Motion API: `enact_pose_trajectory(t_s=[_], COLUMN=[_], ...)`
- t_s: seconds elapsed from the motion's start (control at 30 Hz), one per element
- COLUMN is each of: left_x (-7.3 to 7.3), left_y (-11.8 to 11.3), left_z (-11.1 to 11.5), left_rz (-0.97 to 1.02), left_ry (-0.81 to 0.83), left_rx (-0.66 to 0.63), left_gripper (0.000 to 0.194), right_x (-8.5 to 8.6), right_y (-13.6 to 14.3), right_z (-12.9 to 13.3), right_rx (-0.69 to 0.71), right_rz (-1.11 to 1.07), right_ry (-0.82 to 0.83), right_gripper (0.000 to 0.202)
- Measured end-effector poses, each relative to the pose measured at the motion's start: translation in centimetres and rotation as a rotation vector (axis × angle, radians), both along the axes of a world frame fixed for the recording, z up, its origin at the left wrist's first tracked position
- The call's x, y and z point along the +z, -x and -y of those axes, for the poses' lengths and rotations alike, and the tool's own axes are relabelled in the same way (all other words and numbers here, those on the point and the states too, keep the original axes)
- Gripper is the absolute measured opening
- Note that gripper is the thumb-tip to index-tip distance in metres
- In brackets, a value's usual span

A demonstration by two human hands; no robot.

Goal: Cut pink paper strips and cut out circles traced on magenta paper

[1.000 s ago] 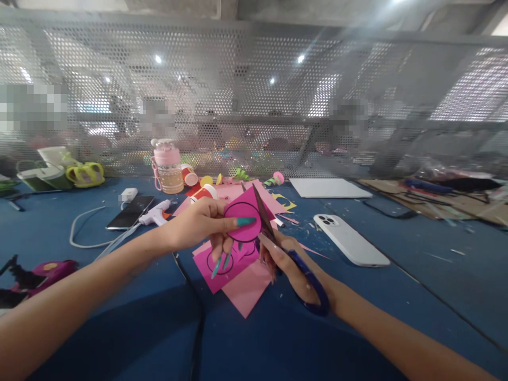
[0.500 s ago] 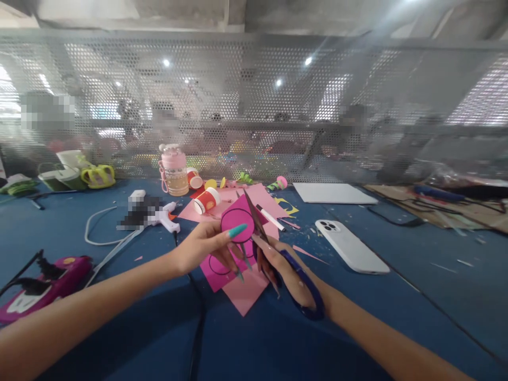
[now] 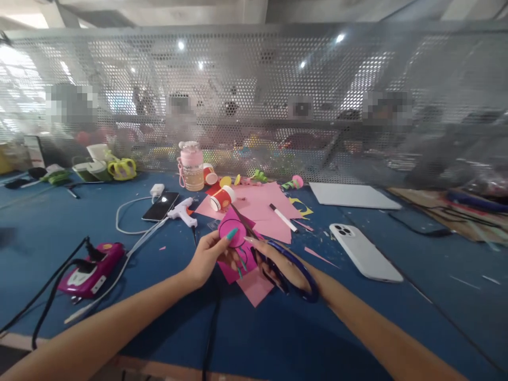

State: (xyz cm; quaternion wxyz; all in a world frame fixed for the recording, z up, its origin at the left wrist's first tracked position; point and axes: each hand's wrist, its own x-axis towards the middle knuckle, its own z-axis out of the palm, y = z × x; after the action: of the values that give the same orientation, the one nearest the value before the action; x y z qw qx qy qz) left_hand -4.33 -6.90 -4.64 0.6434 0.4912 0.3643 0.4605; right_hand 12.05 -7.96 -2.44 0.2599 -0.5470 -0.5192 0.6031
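Between thumb and fingers, my left hand (image 3: 210,254) pinches a magenta sheet of paper (image 3: 232,230) with circles drawn on it in black. My right hand (image 3: 278,259) is closed around the dark blue handles of a pair of scissors (image 3: 308,280). The scissor blades lie along the right side of the drawn circle, partly hidden by the paper and my fingers. Below and behind the held sheet show parts of a pink sheet (image 3: 256,290). Just beyond my hands, a red and white paper cup (image 3: 223,198) lies on its side, and a marker (image 3: 283,217) rests on pink paper.
On the left are a glue gun (image 3: 183,211), a black phone (image 3: 161,206) and a magenta power strip (image 3: 92,271) with cables. A pink-lidded bottle (image 3: 192,166) stands behind. To the right lie a white phone (image 3: 365,252) and a white board (image 3: 354,196). A perforated metal screen (image 3: 254,79) runs along the back.
The view has shifted so that the table things sit further right. The scissor blades have come closer together, and both hands with the magenta paper look slightly lower against the table.
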Motion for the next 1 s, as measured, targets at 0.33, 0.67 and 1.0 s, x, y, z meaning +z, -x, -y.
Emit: enact_pose_trajectory(t_s=[0.33,0.67,1.0], left_x=[-0.5,-0.7,0.5], left_y=[0.6,1.7,2.5], left_z=[-0.4,-2.1,-1.9], left_rz=[0.043,0.033,0.015], left_ry=[0.054,0.058,0.033], left_rx=[-0.046,-0.048,-0.169], left_gripper=[0.042,0.045,0.038], right_x=[-0.1,0.3,0.8], right_y=[0.3,0.8,0.2], right_z=[-0.9,-2.2,-1.9], right_rx=[0.036,0.121,0.234], right_rz=[0.023,0.071,0.092], right_ry=[0.053,0.003,-0.282], right_gripper=[0.042,0.045,0.041])
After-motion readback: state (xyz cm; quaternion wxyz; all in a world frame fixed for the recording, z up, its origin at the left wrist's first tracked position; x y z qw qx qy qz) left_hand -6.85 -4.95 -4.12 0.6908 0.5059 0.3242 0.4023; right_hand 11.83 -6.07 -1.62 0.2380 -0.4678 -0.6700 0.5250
